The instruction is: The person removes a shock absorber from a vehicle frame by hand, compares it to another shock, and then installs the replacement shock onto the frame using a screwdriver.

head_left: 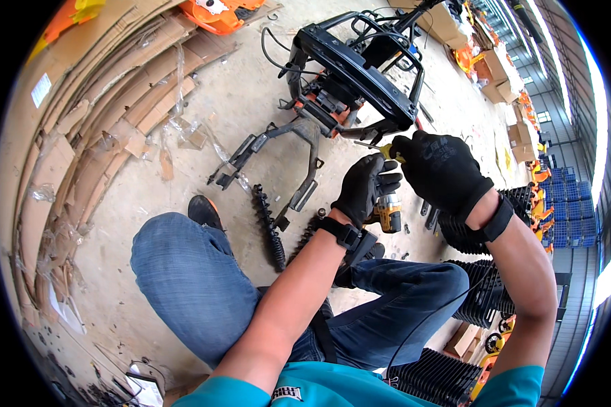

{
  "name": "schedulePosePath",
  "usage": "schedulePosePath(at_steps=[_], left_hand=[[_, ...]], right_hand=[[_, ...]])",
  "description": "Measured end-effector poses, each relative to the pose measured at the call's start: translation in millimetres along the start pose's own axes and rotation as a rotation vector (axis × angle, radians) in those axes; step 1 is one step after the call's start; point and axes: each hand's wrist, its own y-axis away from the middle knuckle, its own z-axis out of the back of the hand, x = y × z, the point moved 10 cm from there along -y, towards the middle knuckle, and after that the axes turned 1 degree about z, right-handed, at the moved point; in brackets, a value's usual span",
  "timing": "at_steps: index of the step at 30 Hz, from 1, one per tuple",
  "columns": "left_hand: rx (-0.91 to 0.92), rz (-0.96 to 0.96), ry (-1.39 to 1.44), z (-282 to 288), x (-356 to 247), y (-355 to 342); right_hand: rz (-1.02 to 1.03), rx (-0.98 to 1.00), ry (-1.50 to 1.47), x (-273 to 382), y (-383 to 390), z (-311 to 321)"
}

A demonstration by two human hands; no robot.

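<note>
My right hand (441,173), in a black glove, is closed on a yellow-handled screwdriver (387,152). Its thin shaft points left, toward a black metal frame (360,57) with an orange and black lower part. Just below and left, my left hand (365,188), also gloved, has loosely curled fingers with gaps between them, and I see nothing held in it. Beyond its fingers shows a yellow and black cordless drill (390,214), partly covered by the hand. A dark forked metal arm (305,139) reaches from the frame toward my feet.
Black coil-spring shock absorbers (269,227) lie between my feet. Flattened cardboard (95,149) is piled along the left. Stacked black ribbed parts (482,298) stand at my right, with blue crates (569,207) farther off. An orange part (217,15) lies at the top.
</note>
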Motion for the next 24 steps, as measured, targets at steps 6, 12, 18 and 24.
schedulePosePath(at_steps=[6, 12, 18, 24], left_hand=[[0.165, -0.021, 0.330, -20.5, 4.0, -11.8], [0.351, -0.020, 0.429, -53.7, -1.1, -10.1], [0.455, -0.020, 0.550, -65.4, -7.8, -9.6], [0.474, 0.132, 0.554, -81.0, -13.9, 5.7]], right_hand=[[-0.069, 0.038, 0.071, -14.5, 3.0, -2.9], [-0.066, 0.089, 0.084, -15.1, 2.0, 1.7], [-0.096, 0.040, 0.041, -21.5, 9.5, 1.4], [-0.085, 0.002, 0.023, -26.7, 13.3, -2.1]])
